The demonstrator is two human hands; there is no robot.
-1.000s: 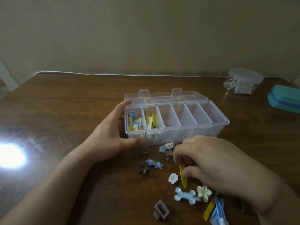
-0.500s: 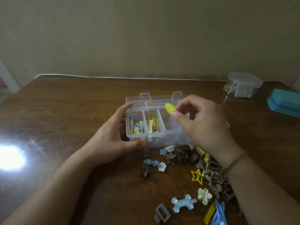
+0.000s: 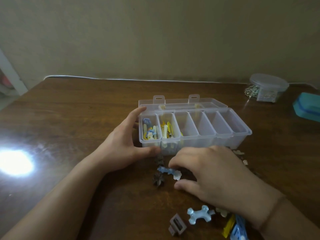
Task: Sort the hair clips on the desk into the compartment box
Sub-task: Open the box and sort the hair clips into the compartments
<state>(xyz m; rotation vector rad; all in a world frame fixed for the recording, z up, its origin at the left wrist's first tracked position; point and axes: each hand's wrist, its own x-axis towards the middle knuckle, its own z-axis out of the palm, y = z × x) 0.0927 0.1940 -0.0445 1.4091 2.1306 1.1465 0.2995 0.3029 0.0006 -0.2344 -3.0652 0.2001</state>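
Right hand (image 3: 214, 172) dropped from compartment box (image 3: 240, 137) to clips | yellow clip gone

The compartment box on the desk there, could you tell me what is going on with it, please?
A person is sorting hair clips into the clear compartment box. The left hand holds the box's left end steady. The right hand is down among the loose clips in front of it, fingers by a light blue clip. Only the two leftmost compartments hold clips; the other four look empty.
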